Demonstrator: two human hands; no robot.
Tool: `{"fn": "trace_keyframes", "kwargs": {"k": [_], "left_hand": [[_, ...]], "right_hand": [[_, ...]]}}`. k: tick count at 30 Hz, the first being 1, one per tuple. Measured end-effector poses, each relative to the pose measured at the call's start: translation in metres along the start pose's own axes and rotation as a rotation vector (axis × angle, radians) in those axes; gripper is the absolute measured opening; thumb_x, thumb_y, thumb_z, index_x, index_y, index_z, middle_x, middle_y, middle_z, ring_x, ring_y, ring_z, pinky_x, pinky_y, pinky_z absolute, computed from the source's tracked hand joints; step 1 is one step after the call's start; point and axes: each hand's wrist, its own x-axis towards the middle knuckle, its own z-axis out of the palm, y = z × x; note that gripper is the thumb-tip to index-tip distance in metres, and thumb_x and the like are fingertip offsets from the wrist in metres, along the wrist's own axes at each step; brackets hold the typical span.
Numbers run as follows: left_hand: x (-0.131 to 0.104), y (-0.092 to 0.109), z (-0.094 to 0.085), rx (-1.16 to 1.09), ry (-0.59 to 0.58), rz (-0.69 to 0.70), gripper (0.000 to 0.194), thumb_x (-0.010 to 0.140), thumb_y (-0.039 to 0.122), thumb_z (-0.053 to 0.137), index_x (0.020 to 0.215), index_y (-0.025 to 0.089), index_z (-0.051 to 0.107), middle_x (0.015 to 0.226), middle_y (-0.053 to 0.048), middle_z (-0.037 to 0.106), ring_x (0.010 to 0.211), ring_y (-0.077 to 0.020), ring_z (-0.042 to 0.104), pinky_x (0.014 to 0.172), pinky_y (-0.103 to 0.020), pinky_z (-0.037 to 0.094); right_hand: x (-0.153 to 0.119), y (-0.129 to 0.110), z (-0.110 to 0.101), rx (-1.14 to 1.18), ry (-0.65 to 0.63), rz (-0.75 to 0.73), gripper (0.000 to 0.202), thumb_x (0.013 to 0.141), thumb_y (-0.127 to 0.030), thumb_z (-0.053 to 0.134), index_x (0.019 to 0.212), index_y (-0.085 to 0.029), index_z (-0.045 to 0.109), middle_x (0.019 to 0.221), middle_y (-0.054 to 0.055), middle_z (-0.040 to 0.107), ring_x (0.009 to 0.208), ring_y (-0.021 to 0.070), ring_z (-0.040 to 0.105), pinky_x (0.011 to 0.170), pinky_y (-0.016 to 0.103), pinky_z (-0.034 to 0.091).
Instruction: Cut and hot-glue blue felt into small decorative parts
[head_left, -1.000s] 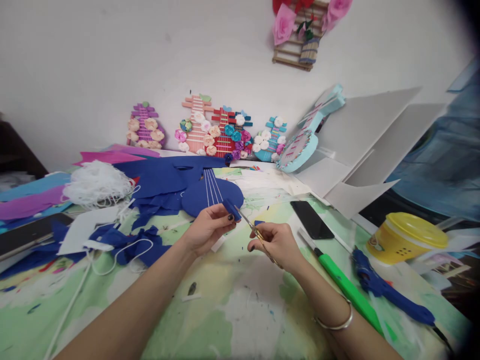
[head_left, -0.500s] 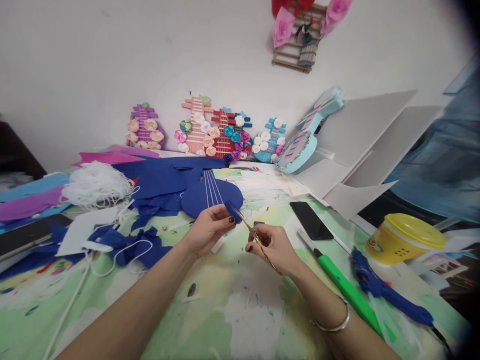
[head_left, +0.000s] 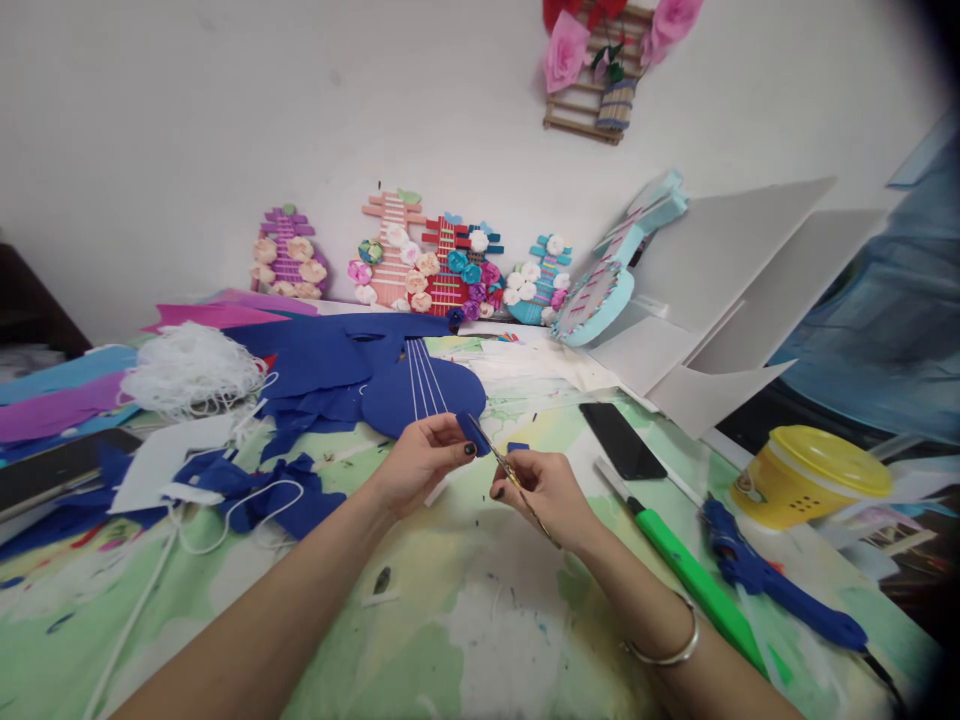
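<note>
My left hand (head_left: 429, 455) pinches a small piece of dark blue crepe paper or felt (head_left: 471, 432) between thumb and fingers. In my right hand (head_left: 541, 488) is a pair of scissors (head_left: 513, 472) with gold handles, its blades at the right edge of the blue piece. Just beyond my left hand lies a blue guitar-shaped piece (head_left: 450, 383) with white strings stretched over it. A small blue scrap (head_left: 517, 447) lies on the table behind the scissors.
To the right lie a black phone (head_left: 622, 440), a green cutter knife (head_left: 697, 580), a blue glue gun (head_left: 780, 585) and a yellow tub (head_left: 814, 478). White yarn (head_left: 195, 370) and blue scraps (head_left: 277, 495) are at left. Decorated miniature guitars (head_left: 450, 270) lean against the wall.
The small blue piece has turned and shifted slightly right and down between my fingers. My left hand moved a little with it; the scissors stay nearly in place.
</note>
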Motion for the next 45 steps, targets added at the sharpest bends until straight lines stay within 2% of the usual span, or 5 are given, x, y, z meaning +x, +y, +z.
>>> {"fn": "trace_keyframes", "kwargs": {"k": [12,21,34,39,45], "left_hand": [[-0.001,0.000,0.001,0.019,-0.008,0.009,0.024,0.055,0.012,0.084,0.074,0.011,0.069,0.071,-0.003,0.071,0.068,-0.0102,0.061,0.071,-0.021,0.047],[0.001,-0.001,0.001,0.038,-0.003,0.006,0.025,0.054,0.012,0.084,0.073,0.011,0.069,0.071,-0.004,0.070,0.068,-0.0107,0.061,0.070,-0.022,0.046],[-0.001,0.000,0.002,0.071,-0.010,-0.015,0.024,0.055,0.016,0.085,0.072,0.010,0.069,0.071,-0.005,0.069,0.066,-0.0114,0.059,0.067,-0.024,0.042],[-0.002,0.001,0.002,0.096,-0.024,-0.043,0.024,0.058,0.019,0.083,0.076,0.011,0.070,0.073,-0.006,0.070,0.067,-0.0126,0.061,0.068,-0.026,0.043],[-0.004,0.006,0.008,0.072,0.026,-0.084,0.021,0.057,0.015,0.081,0.075,0.012,0.071,0.072,-0.004,0.070,0.069,-0.0123,0.062,0.072,-0.026,0.045]], "right_hand": [[0.000,-0.007,0.000,0.011,0.026,0.042,0.024,0.069,-0.037,0.066,0.057,-0.017,0.063,0.041,-0.006,0.037,0.042,0.0076,0.032,0.044,0.021,0.027],[0.002,0.006,0.004,0.010,0.066,0.006,0.022,0.069,-0.034,0.065,0.058,-0.016,0.057,0.050,-0.004,0.041,0.050,0.0079,0.032,0.045,0.019,0.026],[0.002,0.001,0.002,0.021,0.067,0.063,0.027,0.068,-0.039,0.068,0.056,-0.017,0.057,0.044,-0.005,0.040,0.043,0.0073,0.031,0.042,0.020,0.026],[0.002,-0.002,-0.001,0.102,0.076,0.133,0.031,0.068,-0.044,0.068,0.057,-0.017,0.057,0.038,-0.006,0.041,0.032,0.0063,0.031,0.035,0.021,0.025],[0.003,-0.007,-0.005,0.325,0.187,0.196,0.039,0.071,-0.052,0.066,0.059,-0.018,0.050,0.032,-0.009,0.034,0.025,0.0052,0.028,0.029,0.020,0.017]]}}
